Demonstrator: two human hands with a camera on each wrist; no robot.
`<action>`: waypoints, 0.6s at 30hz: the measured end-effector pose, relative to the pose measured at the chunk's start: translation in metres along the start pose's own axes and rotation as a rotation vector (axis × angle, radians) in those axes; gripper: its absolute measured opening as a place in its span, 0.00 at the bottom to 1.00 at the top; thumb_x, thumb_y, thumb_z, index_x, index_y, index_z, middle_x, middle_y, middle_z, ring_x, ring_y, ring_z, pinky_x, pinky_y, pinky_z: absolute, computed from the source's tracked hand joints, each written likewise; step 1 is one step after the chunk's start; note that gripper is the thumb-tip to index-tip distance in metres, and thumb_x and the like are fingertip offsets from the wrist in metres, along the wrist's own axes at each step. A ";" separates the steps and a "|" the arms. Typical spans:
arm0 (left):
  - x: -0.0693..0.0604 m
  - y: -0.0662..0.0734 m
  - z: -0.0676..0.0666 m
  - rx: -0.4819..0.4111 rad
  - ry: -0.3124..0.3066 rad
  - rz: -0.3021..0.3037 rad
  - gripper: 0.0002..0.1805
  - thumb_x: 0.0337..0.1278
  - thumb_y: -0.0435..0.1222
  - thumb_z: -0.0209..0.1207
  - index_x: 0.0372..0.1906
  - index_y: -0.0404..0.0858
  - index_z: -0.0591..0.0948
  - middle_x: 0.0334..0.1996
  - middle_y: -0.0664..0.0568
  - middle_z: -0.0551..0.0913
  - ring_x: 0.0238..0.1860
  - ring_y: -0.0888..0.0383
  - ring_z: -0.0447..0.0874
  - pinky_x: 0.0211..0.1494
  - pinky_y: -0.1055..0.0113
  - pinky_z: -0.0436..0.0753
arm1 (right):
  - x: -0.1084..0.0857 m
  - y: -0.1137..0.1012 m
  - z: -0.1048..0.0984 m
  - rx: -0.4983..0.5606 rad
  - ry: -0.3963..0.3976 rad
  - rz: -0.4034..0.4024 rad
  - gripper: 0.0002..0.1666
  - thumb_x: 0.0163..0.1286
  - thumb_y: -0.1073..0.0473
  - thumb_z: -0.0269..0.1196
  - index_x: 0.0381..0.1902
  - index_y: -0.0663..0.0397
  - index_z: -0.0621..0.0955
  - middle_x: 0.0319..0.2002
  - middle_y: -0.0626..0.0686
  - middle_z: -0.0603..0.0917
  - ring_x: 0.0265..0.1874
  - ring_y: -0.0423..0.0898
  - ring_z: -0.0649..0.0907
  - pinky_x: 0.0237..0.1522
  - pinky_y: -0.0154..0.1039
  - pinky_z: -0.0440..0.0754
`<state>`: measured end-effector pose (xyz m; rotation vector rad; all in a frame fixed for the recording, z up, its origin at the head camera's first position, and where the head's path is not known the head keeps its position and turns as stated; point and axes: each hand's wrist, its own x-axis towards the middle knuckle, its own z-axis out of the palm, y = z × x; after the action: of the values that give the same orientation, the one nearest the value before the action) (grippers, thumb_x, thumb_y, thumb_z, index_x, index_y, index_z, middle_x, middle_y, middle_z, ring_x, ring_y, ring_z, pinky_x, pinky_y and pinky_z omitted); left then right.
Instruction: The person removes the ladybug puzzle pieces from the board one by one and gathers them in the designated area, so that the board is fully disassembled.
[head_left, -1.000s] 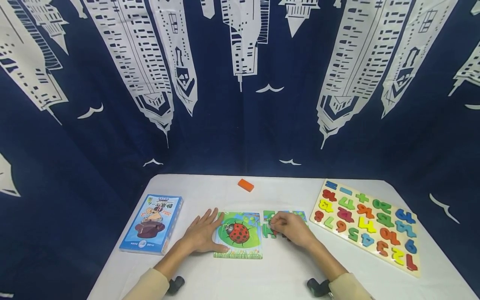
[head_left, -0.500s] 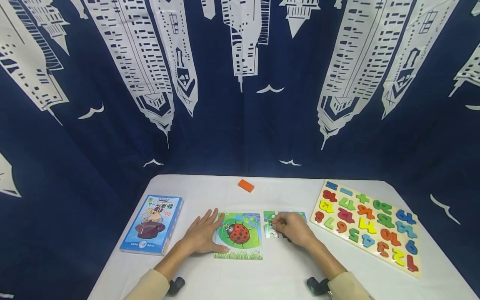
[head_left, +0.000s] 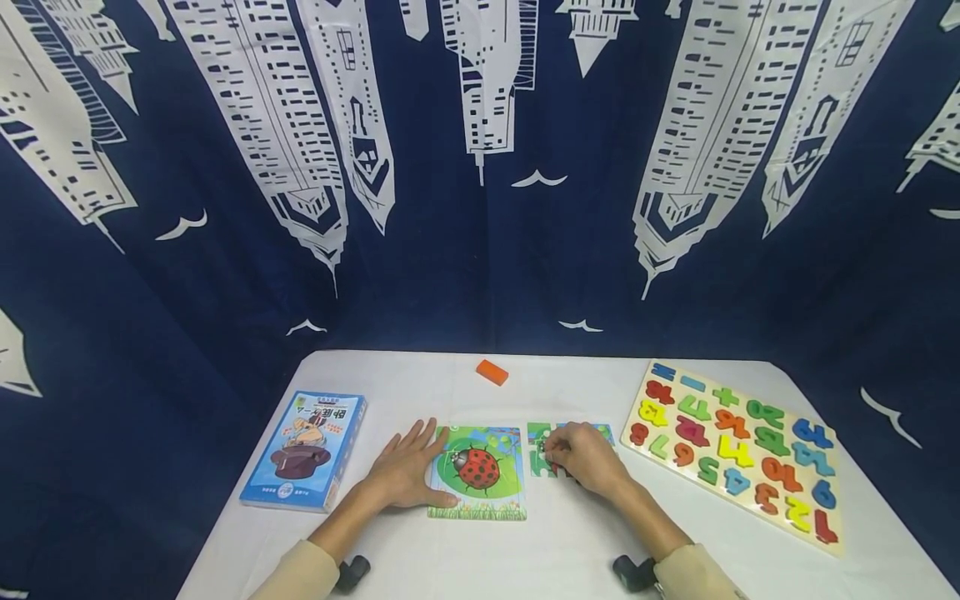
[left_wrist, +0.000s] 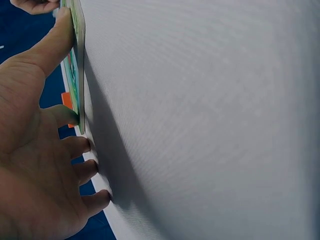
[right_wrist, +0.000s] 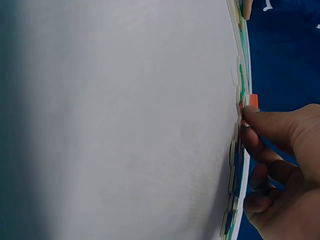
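Note:
A square ladybug picture board (head_left: 477,473) lies flat mid-table in the head view. My left hand (head_left: 405,468) rests at its left side, fingers spread, with the thumb and index finger touching the board's edge. To the right of the board, several green and blue jigsaw puzzle pieces (head_left: 537,465) lie side by side, partly hidden under my right hand (head_left: 592,458). In the right wrist view, the right thumb (right_wrist: 267,122) and index finger pinch a puzzle piece (right_wrist: 241,106) at table level; the other fingers are curled. The left wrist view shows the left palm (left_wrist: 37,160) beside the board's edge.
A blue game box (head_left: 303,450) lies at the left. A wooden number board (head_left: 735,454) with coloured raised numerals sits at the right. A small orange block (head_left: 492,372) is near the far edge. Two black objects (head_left: 636,575) lie near the forearms. A patterned navy curtain (head_left: 480,275) hangs behind.
My right hand has shifted slightly to the right with the left-hand puzzle piece, which now sits closer in line with the others. The left hand and the ladybug board have stayed put.

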<state>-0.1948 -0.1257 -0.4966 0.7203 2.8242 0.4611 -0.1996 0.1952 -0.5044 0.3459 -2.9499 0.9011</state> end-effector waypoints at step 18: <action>0.000 -0.002 0.001 -0.009 -0.001 -0.001 0.64 0.27 0.72 0.59 0.72 0.42 0.54 0.72 0.42 0.46 0.71 0.43 0.39 0.67 0.41 0.44 | 0.001 -0.002 0.000 -0.026 -0.006 -0.004 0.05 0.54 0.59 0.70 0.26 0.42 0.83 0.21 0.38 0.76 0.21 0.37 0.73 0.24 0.34 0.72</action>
<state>-0.1956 -0.1268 -0.4982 0.7177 2.8201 0.4724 -0.2003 0.1934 -0.5031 0.3541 -2.9619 0.8619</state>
